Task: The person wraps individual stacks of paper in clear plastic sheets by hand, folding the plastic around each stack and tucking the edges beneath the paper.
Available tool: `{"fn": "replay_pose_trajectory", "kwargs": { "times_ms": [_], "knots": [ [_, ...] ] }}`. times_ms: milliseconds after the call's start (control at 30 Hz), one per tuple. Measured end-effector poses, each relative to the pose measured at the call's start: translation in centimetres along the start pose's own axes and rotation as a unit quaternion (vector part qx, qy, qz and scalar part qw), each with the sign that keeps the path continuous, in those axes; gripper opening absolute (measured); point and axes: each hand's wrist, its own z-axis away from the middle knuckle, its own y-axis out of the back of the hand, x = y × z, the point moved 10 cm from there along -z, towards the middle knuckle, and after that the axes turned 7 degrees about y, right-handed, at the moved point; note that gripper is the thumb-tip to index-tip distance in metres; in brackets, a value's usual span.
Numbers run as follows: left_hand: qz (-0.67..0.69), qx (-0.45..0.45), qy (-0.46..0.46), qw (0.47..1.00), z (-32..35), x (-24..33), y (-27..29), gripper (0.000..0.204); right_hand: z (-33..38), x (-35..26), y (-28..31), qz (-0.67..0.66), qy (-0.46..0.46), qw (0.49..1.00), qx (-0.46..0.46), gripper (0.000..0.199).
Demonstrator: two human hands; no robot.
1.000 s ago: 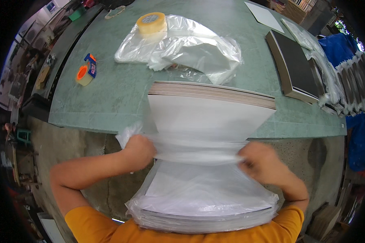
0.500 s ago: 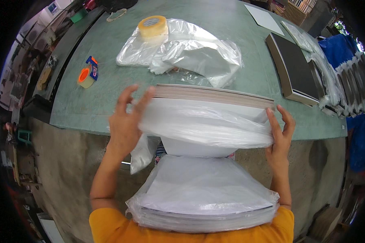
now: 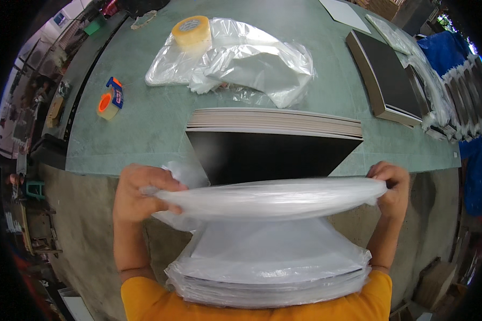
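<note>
A stack of flat boards (image 3: 268,152) with a black face and pale layered edges leans at the table's near edge. Just below its far edge, a clear plastic bag (image 3: 278,198) is stretched wide across the stack's near part. My left hand (image 3: 147,195) pinches the bag's left end, and my right hand (image 3: 392,187) grips its right end. The lower end of the stack is hidden behind the plastic. Closer to my body lies a plastic-wrapped pile of white sheets (image 3: 268,251), touched by neither hand.
On the green table (image 3: 155,117) lie clear plastic bags (image 3: 235,59) with a roll of clear tape (image 3: 191,32) on top. A tape dispenser (image 3: 111,99) is at left. Black boards (image 3: 385,77) and plastic-wrapped packs (image 3: 468,93) sit at right.
Both hands have drawn the plastic bag toward me, off the far part of the board stack. The black face of the stack now shows, where white plastic and a white face showed before.
</note>
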Motion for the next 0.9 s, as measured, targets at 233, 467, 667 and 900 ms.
{"fn": "replay_pose_trajectory", "kwargs": {
  "times_ms": [233,467,667,900],
  "knots": [
    [0.364,-0.128,0.409,0.827,7.3,-24.4,-8.8,0.038,12.4,19.8,-8.0,-0.357,-0.431,0.821,-0.110,0.021],
    [0.024,-0.113,0.476,0.872,9.3,-31.2,-9.7,0.019,15.5,26.2,-5.5,0.081,-0.345,0.919,-0.171,0.013],
    [0.019,-0.131,0.166,0.977,0.4,-3.1,-5.6,0.016,4.8,1.2,-9.5,-0.275,-0.099,0.877,-0.381,0.036],
    [0.082,-0.265,0.246,0.929,3.1,-17.9,-18.8,0.021,14.5,13.9,-18.9,-0.072,-0.216,0.796,-0.561,0.049]
  ]
}}
